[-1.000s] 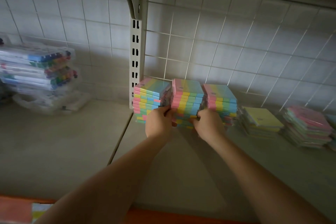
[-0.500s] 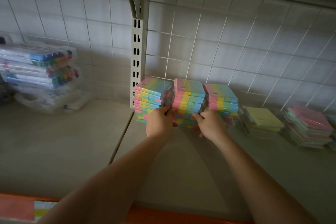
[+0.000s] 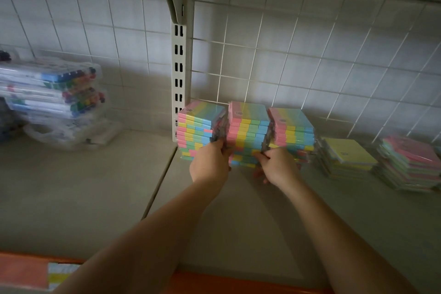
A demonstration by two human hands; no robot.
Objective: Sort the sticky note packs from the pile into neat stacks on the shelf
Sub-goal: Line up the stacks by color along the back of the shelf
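A white tiled wall (image 3: pixel 310 55) with a wire grid backs a pale shelf (image 3: pixel 238 222); a slotted upright (image 3: pixel 179 74) and bracket stand at the seam between two shelf boards, and an orange edge (image 3: pixel 214 284) runs along the front. Far left lie clear marker cases (image 3: pixel 52 93). Three striped pack stacks sit against the wall just right of the upright: left stack (image 3: pixel 198 126), middle stack (image 3: pixel 248 131), right stack (image 3: pixel 291 131). Further right stand a yellow-topped stack (image 3: pixel 346 157) and a pink-topped stack (image 3: pixel 410 162). Both arms reach forward. The left hand (image 3: pixel 210 164) grips the middle stack's left side, fingers tucked between stacks. The right hand (image 3: pixel 276 167) touches its lower right corner, fingers curled; whether it grasps cannot be told.
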